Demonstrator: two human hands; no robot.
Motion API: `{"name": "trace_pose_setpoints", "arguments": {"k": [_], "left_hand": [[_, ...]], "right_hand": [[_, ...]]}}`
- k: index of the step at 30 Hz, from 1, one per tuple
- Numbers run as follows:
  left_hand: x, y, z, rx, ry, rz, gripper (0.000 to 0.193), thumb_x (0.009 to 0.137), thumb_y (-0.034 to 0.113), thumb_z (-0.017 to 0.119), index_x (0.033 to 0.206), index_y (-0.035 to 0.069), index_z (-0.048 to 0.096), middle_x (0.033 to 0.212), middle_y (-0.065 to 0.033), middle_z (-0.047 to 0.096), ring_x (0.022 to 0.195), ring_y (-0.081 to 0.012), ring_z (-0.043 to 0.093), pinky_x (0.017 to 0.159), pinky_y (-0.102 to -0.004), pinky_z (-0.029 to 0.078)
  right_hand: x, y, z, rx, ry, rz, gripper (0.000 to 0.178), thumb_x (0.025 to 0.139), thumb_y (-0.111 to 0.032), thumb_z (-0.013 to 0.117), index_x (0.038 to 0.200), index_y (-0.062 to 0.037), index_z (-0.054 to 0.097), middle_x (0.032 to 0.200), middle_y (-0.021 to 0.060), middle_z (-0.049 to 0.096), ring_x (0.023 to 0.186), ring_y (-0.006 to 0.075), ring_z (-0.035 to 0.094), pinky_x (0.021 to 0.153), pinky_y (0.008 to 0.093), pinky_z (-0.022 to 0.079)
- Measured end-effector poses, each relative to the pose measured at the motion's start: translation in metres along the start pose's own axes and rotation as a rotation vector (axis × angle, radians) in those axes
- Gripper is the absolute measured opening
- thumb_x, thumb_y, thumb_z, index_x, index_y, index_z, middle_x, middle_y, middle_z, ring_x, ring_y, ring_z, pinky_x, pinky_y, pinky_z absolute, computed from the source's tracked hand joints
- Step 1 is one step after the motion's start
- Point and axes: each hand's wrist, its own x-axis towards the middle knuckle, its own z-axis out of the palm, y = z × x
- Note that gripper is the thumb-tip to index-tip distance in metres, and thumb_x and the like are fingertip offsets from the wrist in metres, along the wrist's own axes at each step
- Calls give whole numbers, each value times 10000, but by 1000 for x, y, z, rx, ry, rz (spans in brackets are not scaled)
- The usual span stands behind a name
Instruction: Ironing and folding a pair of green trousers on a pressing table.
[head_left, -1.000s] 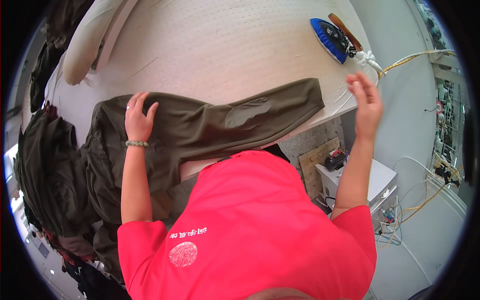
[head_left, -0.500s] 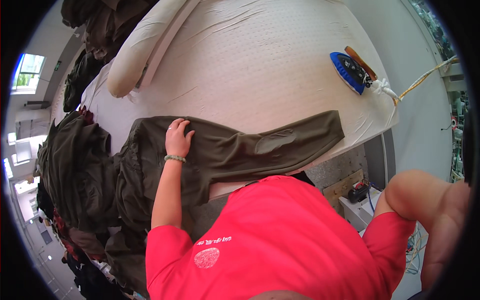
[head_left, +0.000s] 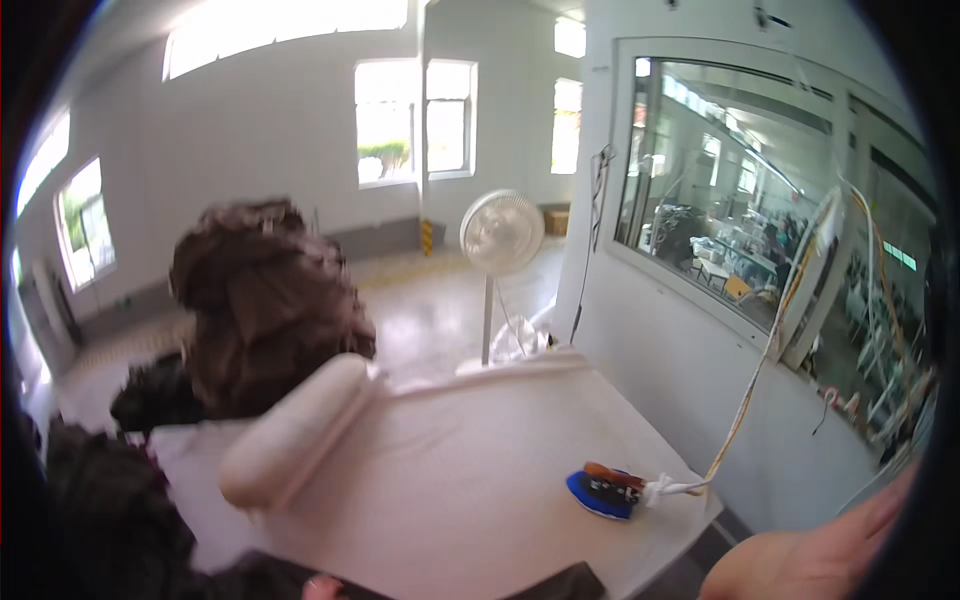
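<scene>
Along the bottom edge lies a dark olive garment (head_left: pixel 565 585), only its upper edge in the picture, on a pale padded ironing table (head_left: pixel 450 500). Just the fingers of my left hand (head_left: pixel 322 588) show there, resting on the cloth; the rest of that hand is cut off. My right hand (head_left: pixel 865 525) is raised close by at the lower right, away from the garment, its fingers lost at the dark rim. An iron (head_left: pixel 605 490) with a blue sole cover and brown handle rests on the table's right side, apart from both hands.
A padded pressing arm (head_left: pixel 300 430) lies along the table's left part. Behind it rises a brown garment heap (head_left: pixel 265 310), with dark clothes (head_left: pixel 105 500) at left. A fan (head_left: pixel 502 235) stands beyond the table. The iron's hose (head_left: pixel 745 415) climbs beside an inner window (head_left: pixel 720 190).
The view has tilted up from my body and the garment to the room. My left hand, earlier flat on the garment, now shows only at the bottom edge. The iron still rests on the table.
</scene>
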Motion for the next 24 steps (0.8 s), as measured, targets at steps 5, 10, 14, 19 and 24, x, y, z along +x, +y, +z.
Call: {"name": "trace_pose_setpoints", "arguments": {"k": [5, 10, 14, 19, 24], "left_hand": [[26, -12, 10, -48, 406, 126, 399, 646, 98, 878, 1010, 95, 715, 1218, -133, 652, 1172, -355, 607, 999, -451, 510], [18, -13, 10, -245, 179, -105, 389, 639, 66, 866, 998, 90, 716, 1203, -124, 653, 1146, -347, 607, 981, -447, 508], [40, -22, 16, -182, -40, -164, 383, 634, 40, 856, 988, 86, 717, 1191, -117, 653, 1125, -341, 607, 968, -444, 506], [38, -3, 4, -163, -65, -191, 411, 647, 40, 863, 1026, 56, 704, 1175, -134, 642, 1132, -361, 606, 980, -437, 510], [50, 19, -10, -163, -241, -161, 427, 712, 100, 866, 1099, 40, 697, 1264, -145, 621, 1194, -359, 590, 1022, -433, 500]], "right_hand": [[78, -29, -9, -176, 108, -311, 342, 1051, -253, 497, 1076, 73, 597, 971, 171, 636, 807, 203, 607, 795, 314, 522], [18, -24, -1, 15, -196, -152, 294, 1051, -225, 511, 1051, 56, 597, 939, 146, 627, 774, 188, 587, 776, 301, 515], [-57, -49, 25, 2, -329, 107, 257, 1051, -203, 522, 1031, 42, 598, 913, 126, 619, 748, 175, 571, 760, 290, 508], [-98, -81, 7, 97, -453, 363, 214, 1051, -175, 536, 1005, 25, 598, 881, 102, 610, 716, 160, 552, 741, 276, 501], [-112, -133, -15, 149, -578, 604, 177, 1051, -147, 550, 980, 7, 599, 848, 77, 601, 683, 145, 532, 722, 263, 493]]}}
